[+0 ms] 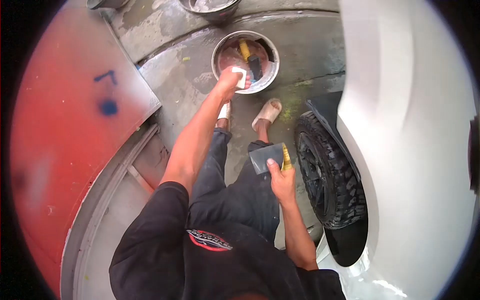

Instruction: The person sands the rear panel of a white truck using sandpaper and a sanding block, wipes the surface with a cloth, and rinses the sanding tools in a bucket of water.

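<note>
My left hand (230,81) is closed around a small white block (240,78), perhaps a sponge. It is held over the near left rim of a round white bucket (274,80). Inside the bucket are murky reddish water, a yellow object (244,50) and a black block (255,66). My right hand (283,182) grips a thin grey rectangular sheet (261,159), with the thumb pressed on its face. A yellow strip (286,157) stands at the sheet's right edge in the same hand; whether the two are joined, I cannot tell.
A white vehicle body (400,125) with a black knobbly tyre (345,200) stands close on the right. On the left is a red panel (65,115) with dark blue spray marks. A dark tub (215,11) sits beyond the bucket on the wet concrete floor (310,50).
</note>
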A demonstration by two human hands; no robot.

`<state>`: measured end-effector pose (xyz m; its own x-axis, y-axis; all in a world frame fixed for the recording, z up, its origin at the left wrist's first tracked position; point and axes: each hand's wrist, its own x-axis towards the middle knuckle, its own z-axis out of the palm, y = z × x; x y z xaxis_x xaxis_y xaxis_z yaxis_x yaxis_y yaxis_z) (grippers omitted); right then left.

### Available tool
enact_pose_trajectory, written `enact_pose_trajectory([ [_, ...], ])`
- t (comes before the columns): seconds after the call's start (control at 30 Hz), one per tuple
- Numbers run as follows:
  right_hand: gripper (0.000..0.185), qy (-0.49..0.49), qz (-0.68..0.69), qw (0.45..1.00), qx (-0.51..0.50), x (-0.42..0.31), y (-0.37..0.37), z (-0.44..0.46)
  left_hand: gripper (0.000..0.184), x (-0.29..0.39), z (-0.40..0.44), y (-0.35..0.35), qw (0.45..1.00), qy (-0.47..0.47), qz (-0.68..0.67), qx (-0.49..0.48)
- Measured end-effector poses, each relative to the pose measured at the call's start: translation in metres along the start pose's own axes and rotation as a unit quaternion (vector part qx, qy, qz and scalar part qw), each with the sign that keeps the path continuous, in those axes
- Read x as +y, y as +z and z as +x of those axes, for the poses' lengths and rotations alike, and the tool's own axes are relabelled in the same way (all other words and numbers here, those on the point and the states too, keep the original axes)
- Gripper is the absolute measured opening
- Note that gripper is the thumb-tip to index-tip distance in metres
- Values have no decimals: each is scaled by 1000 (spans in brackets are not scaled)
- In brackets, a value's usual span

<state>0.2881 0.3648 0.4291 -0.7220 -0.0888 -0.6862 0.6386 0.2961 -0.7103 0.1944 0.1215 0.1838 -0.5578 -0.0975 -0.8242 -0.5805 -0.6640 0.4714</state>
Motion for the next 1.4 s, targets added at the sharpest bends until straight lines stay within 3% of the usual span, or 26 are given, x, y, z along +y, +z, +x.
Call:
enact_pose_trajectory([
  [0.17,24,-35,-69,997,-25,31,5,73,21,-10,20,-5,999,27,-23,-11],
  [0.2,25,-16,-104,993,-46,35,-2,88,31,-11,24,-8,999,16,-35,-10],
  [0.23,27,-11,-106,993,-55,38,-2,102,43,-17,31,-14,1000,-11,-8,24],
  [0.3,33,-2,-111,991,-71,44,-3,130,50,-10,1,0,976,-3,144,161],
  [0.37,34,1,-129,988,-82,49,1,159,55,-39,7,-16,920,190,283,192],
  [0.4,35,9,-139,986,-89,56,2,175,70,-49,-8,-18,955,155,223,119],
  [0.47,36,23,-127,986,-107,57,12,200,87,-53,-56,1,932,238,271,26],
  [0.53,36,77,-193,964,-166,51,21,218,108,-53,-88,14,823,322,464,-55],
  [0.57,37,103,-227,949,-194,51,23,226,123,-55,-92,17,797,326,498,-104],
  [0.63,39,139,-158,947,-243,74,27,239,113,-58,-96,19,753,318,564,-117],
  [0.73,38,240,-33,916,-320,69,39,254,79,-63,-75,5,785,336,516,-69],
  [0.83,36,293,81,886,-349,60,57,271,47,-45,-55,-3,955,129,267,10],
  [0.87,38,277,45,883,-376,66,62,285,34,-53,-35,-16,962,172,209,43],
  [0.97,40,89,-243,925,-279,109,88,336,28,-50,14,-36,886,152,396,187],
  [1.0,35,-21,-339,911,-234,128,98,354,26,-54,35,-43,853,172,453,193],
  [1.07,36,-141,-469,836,-248,143,123,384,23,-64,87,-54,777,211,559,199],
  [1.1,37,-198,-528,787,-252,153,136,399,25,-69,114,-57,759,179,600,179],
  [1.2,41,-142,-624,704,-309,204,163,448,28,-79,195,-64,702,82,698,117],
  [1.23,42,-104,-621,716,-302,225,171,470,30,-88,223,-71,685,49,720,100],
  [1.33,42,-25,-600,744,-293,277,186,507,31,-117,285,-90,711,15,690,138],
  [1.4,40,-26,-573,759,-306,276,195,514,30,-137,300,-95,702,8,700,130],
])
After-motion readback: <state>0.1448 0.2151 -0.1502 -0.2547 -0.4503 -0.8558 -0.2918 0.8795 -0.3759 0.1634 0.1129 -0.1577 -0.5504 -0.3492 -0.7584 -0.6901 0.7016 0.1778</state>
